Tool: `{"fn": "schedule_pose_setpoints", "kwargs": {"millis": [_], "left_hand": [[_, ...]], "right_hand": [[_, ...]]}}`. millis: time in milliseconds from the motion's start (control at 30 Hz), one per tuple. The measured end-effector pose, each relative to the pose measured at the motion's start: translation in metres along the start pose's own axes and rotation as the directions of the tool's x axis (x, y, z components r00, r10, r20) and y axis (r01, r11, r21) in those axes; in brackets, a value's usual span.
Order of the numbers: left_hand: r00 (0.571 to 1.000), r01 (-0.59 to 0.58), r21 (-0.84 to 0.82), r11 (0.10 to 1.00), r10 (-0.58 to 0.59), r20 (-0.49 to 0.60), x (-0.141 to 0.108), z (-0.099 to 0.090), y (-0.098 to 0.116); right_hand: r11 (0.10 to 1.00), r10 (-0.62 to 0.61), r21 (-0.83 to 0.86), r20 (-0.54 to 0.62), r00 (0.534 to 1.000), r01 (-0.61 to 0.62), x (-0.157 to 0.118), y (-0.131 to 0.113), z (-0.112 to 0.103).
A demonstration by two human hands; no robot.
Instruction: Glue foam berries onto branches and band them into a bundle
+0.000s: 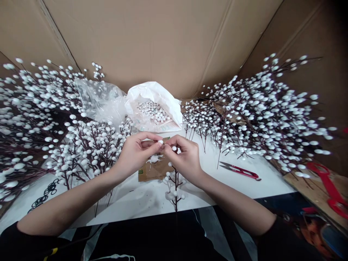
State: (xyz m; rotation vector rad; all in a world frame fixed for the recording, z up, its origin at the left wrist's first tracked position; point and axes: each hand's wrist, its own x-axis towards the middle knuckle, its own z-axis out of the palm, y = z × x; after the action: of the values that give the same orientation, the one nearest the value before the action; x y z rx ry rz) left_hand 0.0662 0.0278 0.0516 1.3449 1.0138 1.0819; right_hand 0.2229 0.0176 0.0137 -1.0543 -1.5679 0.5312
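My left hand (140,150) pinches a small white berry (161,142) between thumb and fingertips. Against it, my right hand (186,156) is closed on the upper part of an artificial berry stem (176,188). The stem hangs down below my right hand, its dark twigs tipped with white berries. Both sets of fingertips meet at the held berry, so the twig tip there is mostly hidden. Just beneath the hands lies a piece of brown cardboard (148,174) with a smear of white paste (154,158) on it.
Behind the hands stands an open white bag (152,90) of loose berries beside a clear plastic bag (100,98). Bunches of berry stems crowd the left (87,145) and right (258,105). Red thread snips (240,171) lie at right, black rings (45,194) at left.
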Motion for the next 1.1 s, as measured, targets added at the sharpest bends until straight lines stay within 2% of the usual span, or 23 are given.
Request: {"fn": "schedule_pose_setpoints", "kwargs": {"millis": [467,600,700,833,900,967,1100], "left_hand": [[0.999,-0.003,-0.024,1.000,0.004,0.041,-0.002,0.001,0.001],[0.995,-0.038,-0.027,0.999,0.040,0.089,-0.013,0.001,0.015],[0.990,-0.075,-0.061,0.995,0.082,0.115,-0.026,-0.003,0.030],[0.976,-0.214,-0.020,0.977,0.215,0.047,-0.054,-0.018,0.051],[0.952,-0.304,0.030,0.952,0.305,-0.019,-0.074,-0.031,0.060],[0.913,-0.381,0.118,0.917,0.393,-0.109,-0.095,-0.046,0.067],[0.778,-0.423,0.411,0.807,0.556,-0.293,-0.135,-0.085,0.071]], "right_hand": [[0.999,0.008,0.048,-0.005,1.000,-0.008,-0.004,-0.002,0.000],[0.993,0.022,0.113,-0.043,0.999,-0.017,-0.008,-0.012,-0.004],[0.983,-0.016,0.181,-0.121,0.993,0.038,-0.007,-0.027,-0.007],[0.969,-0.034,0.232,-0.233,0.972,0.089,0.002,-0.057,-0.006],[0.945,-0.009,0.319,-0.214,0.977,0.078,0.011,-0.076,0.001],[0.888,0.024,0.458,-0.146,0.989,0.046,0.024,-0.095,0.014],[0.782,0.090,0.617,0.025,0.996,-0.087,0.057,-0.117,0.067]]}}
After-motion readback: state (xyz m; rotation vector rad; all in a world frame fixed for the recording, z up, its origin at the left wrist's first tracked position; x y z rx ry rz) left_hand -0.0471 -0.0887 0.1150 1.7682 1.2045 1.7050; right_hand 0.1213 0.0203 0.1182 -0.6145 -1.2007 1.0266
